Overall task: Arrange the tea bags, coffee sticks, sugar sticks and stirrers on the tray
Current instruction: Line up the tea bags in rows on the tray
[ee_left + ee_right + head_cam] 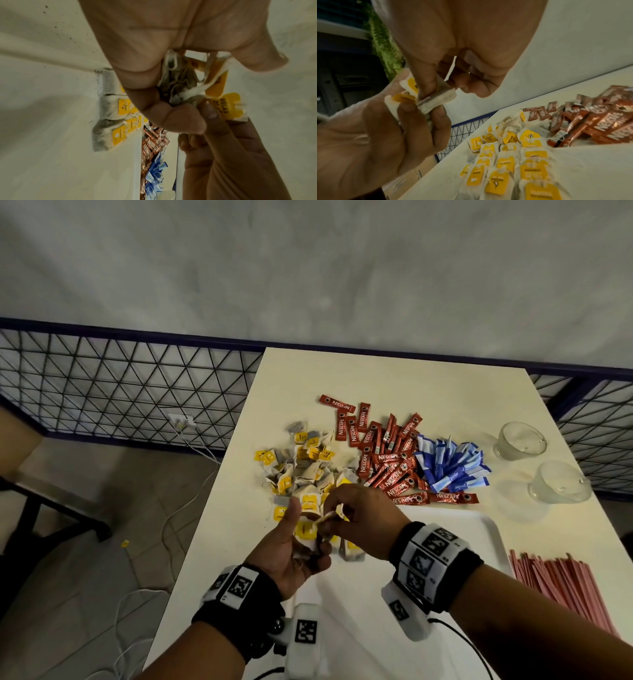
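Observation:
My left hand (297, 546) cups a bunch of yellow-tagged tea bags (178, 81) above the table's near left part. My right hand (356, 517) meets it from the right and pinches one tea bag (436, 100) between thumb and forefinger at the top of the bunch. Loose tea bags (305, 463) lie in a heap just beyond my hands. Red coffee sticks (387, 457) are piled to the right of them, then blue sugar sticks (448, 463). The white tray (479, 529) sits under my right wrist. Pink stirrers (561, 580) lie at the right edge.
Two clear glass cups (520, 441) (558, 482) stand at the table's far right. A dark mesh fence (130, 392) runs behind the table. White cables (191, 460) trail on the floor to the left, near a bench (20, 460).

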`<state>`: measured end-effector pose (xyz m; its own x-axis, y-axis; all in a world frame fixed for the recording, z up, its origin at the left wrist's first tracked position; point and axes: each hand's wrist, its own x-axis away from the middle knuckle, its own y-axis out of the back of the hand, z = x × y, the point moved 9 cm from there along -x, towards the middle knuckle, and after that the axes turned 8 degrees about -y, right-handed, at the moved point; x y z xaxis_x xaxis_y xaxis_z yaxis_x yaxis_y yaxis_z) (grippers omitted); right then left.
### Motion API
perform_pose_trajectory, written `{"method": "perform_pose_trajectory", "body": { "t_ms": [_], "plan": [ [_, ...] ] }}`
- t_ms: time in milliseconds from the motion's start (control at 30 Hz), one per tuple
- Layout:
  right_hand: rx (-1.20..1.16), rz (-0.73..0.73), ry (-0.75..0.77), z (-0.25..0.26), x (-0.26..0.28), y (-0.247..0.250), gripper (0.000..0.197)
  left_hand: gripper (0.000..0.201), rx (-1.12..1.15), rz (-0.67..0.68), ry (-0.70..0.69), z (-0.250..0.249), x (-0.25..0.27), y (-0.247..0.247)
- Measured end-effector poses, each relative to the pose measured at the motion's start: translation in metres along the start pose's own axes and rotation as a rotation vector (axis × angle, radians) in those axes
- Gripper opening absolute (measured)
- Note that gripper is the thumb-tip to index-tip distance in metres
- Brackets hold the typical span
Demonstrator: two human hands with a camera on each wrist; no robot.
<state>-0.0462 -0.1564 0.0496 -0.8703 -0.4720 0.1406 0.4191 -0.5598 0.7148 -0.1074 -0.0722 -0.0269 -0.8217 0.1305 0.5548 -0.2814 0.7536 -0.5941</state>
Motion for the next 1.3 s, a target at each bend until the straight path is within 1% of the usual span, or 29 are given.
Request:
{"method": "perform_pose_trajectory", "body": {
  "t_ms": [67, 100, 133, 167, 233, 300, 367, 433, 500, 567, 600, 667, 733, 833, 933, 1033, 1133, 1233, 1300],
  "plan": [
    [-0.044, 0.011, -0.078, -0.009, 0.0, 0.001, 0.009, 0.031, -0.015, 0.01, -0.019, 0.0, 0.002, 0.0],
    [-0.06, 0.017, -0.106, -0.014, 0.0, 0.002, 0.008, 0.019, -0.041, -0.006, -0.04, -0.002, 0.001, 0.003],
    [-0.083, 0.019, -0.124, -0.018, -0.001, 0.004, 0.004, 0.014, -0.079, -0.035, -0.071, -0.005, 0.001, 0.008],
    [-0.113, 0.02, -0.139, -0.021, -0.001, 0.006, 0.004, 0.014, -0.134, -0.069, -0.115, -0.011, 0.001, 0.015],
    [-0.149, 0.023, -0.176, -0.027, -0.001, 0.008, 0.011, 0.017, -0.311, -0.1, -0.244, -0.029, 0.001, 0.025],
    [-0.135, 0.026, -0.207, -0.031, -0.002, 0.008, 0.018, 0.022, -0.585, -0.071, -0.362, -0.046, 0.001, 0.022],
    [-0.158, 0.044, -0.211, -0.032, -0.004, 0.002, 0.021, 0.019, -0.876, -0.065, -0.446, -0.055, 0.001, 0.013],
    [-0.186, 0.052, -0.217, -0.031, -0.006, -0.002, 0.019, 0.006, -1.088, -0.076, -0.516, -0.064, 0.002, 0.003],
    [-0.164, 0.039, -0.201, -0.027, -0.007, -0.002, 0.01, 0.015, -1.221, -0.059, -0.55, -0.067, 0.003, -0.003],
    [-0.119, 0.024, -0.181, -0.023, -0.007, -0.002, 0.006, 0.015, -1.283, -0.047, -0.517, -0.066, 0.002, -0.003],
    [-0.095, 0.02, -0.183, -0.024, -0.008, -0.003, 0.008, 0.015, -1.315, -0.042, -0.483, -0.064, 0.0, -0.002],
    [-0.053, 0.031, -0.21, -0.03, -0.009, -0.009, 0.011, 0.022, -1.391, -0.03, -0.396, -0.056, -0.007, 0.003],
    [-0.01, 0.04, -0.238, -0.044, -0.007, -0.016, 0.008, 0.019, -1.463, -0.028, -0.286, -0.042, -0.017, 0.012],
    [0.068, 0.03, -0.328, -0.075, 0.003, -0.021, 0.008, 0.024, -1.585, -0.018, -0.168, -0.022, -0.028, 0.023],
    [0.197, 0.099, -0.429, -0.103, 0.017, -0.031, 0.013, 0.025, -1.635, -0.025, -0.116, -0.007, -0.036, 0.026],
    [0.211, 0.151, -0.493, -0.117, 0.027, -0.042, 0.02, 0.025, -1.685, -0.043, -0.099, -0.001, -0.042, 0.028],
    [0.187, 0.158, -0.507, -0.119, 0.031, -0.049, 0.02, 0.024, -1.748, -0.075, -0.111, 0.001, -0.045, 0.027],
    [0.177, 0.171, -0.521, -0.121, 0.033, -0.055, 0.018, 0.027, -1.759, -0.169, -0.132, -0.001, -0.042, 0.026],
    [0.19, 0.173, -0.522, -0.122, 0.034, -0.056, 0.02, 0.024, -1.727, -0.22, -0.157, -0.004, -0.036, 0.028]
  ]
}}
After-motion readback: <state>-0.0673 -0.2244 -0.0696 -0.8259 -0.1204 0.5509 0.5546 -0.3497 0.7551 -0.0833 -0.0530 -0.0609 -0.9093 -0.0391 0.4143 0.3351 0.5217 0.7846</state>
